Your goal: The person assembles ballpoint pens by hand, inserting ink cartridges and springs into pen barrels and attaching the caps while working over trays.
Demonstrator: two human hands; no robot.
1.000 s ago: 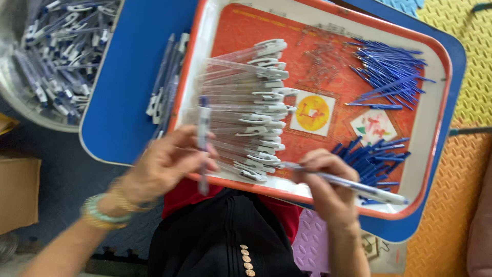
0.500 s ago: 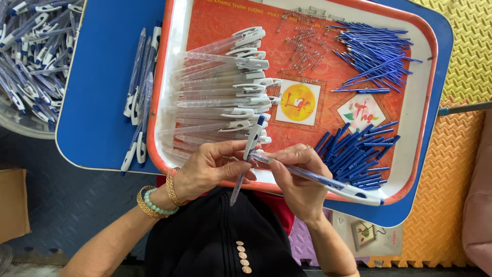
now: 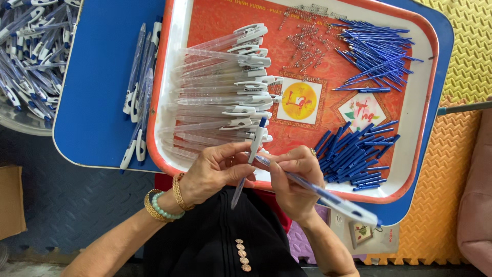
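While two hands (image 3: 218, 172) hold two pens (image 3: 252, 156).

Clear pen barrel (image 3: 249, 160) upright; blue-white pen (image 3: 328, 197) slanting, seemingly touching.

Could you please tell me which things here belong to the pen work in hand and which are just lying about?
In use:
left hand holding a clear pen barrel with white clip
right hand holding a blue-and-white pen
clear barrels stacked on red tray
blue plastic pieces
small metal springs

Lying about:
brown cardboard box
yellow foam mat
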